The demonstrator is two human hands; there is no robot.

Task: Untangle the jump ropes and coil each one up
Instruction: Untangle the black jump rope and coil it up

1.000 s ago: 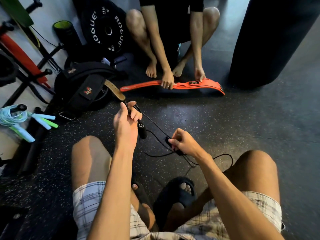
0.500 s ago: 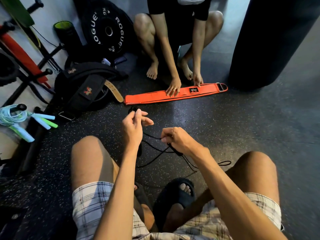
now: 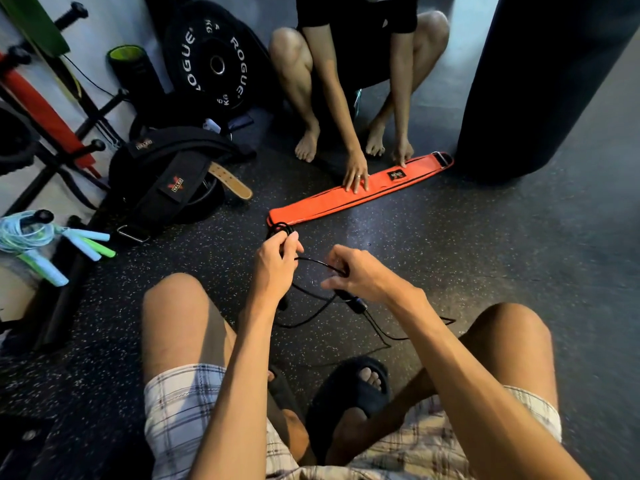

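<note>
I'm pinching the black jump rope (image 3: 313,263) in my left hand (image 3: 275,263) and right hand (image 3: 360,277), risking the trailing slack snagging my sandal (image 3: 349,386).

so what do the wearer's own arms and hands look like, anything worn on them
Both arms are bare from the forearm down to the hands, with no sleeves showing. The left hand and right hand wear no gloves, and no rings, watch or wristbands can be seen. Lower down, plaid shorts and black slides are worn.

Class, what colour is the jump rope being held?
Black jump rope, best seen in the head view.
</note>
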